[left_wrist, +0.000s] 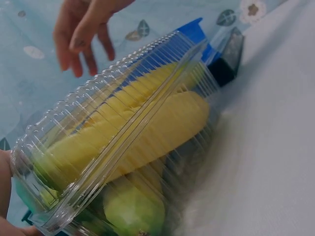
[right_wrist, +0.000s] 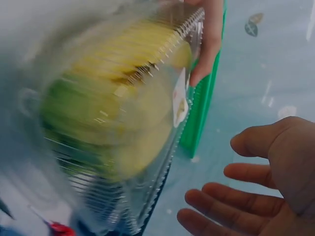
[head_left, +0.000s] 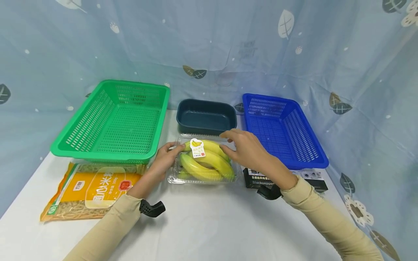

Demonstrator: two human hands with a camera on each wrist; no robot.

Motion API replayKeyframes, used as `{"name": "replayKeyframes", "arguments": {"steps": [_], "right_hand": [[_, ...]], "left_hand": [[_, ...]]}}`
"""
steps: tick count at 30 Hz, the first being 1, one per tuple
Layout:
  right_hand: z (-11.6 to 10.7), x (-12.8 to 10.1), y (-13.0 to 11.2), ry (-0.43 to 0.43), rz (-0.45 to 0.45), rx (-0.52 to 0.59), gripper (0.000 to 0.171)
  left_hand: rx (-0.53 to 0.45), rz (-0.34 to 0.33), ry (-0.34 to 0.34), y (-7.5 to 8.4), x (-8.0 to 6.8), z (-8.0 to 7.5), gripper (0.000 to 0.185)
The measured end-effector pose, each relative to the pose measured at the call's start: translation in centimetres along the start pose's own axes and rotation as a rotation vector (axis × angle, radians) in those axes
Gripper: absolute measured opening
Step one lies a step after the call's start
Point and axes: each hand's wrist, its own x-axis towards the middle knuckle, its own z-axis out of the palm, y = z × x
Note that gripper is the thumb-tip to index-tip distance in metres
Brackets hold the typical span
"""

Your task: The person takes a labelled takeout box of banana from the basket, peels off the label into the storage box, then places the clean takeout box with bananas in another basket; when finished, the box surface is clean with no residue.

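Observation:
A clear plastic clamshell box of yellow bananas (head_left: 204,161) lies on the white table in front of me, with a small banana label (head_left: 197,148) on its lid. My left hand (head_left: 171,154) grips the box's left end, thumb on the lid; a finger (right_wrist: 209,44) curls over the rim. My right hand (head_left: 228,143) hovers at the box's far right corner, fingers spread and relaxed, holding nothing. The left wrist view shows the box (left_wrist: 128,137) tilted, with the right hand (left_wrist: 83,34) apart above it. In the right wrist view the box (right_wrist: 118,113) is blurred beside the right hand (right_wrist: 246,187).
Along the back stand a green basket (head_left: 114,119) on the left, a dark blue tray (head_left: 205,116) in the middle and a blue basket (head_left: 284,127) on the right. A yellow food bag (head_left: 88,190) lies front left. A black pepper box (head_left: 261,179) lies under my right wrist.

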Motion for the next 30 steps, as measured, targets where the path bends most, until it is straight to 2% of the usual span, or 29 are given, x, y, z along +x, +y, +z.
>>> {"name": "replayKeyframes", "arguments": {"steps": [8, 16, 24, 30], "right_hand": [[1.1, 3.2, -0.3, -0.112, -0.061, 0.047, 0.027], [3.1, 5.2, -1.0, -0.214, -0.074, 0.008, 0.024], [3.9, 6.7, -0.8, -0.216, -0.129, -0.065, 0.023], [4.3, 7.8, -1.1, -0.248, -0.158, -0.049, 0.023]], "left_hand": [[0.000, 0.006, 0.009, -0.2, -0.1, 0.1, 0.066], [0.004, -0.016, 0.025, -0.3, -0.3, 0.1, 0.063], [-0.005, -0.011, 0.027, -0.2, 0.1, 0.5, 0.064], [-0.003, -0.019, 0.030, 0.0, 0.1, 0.4, 0.066]]}}
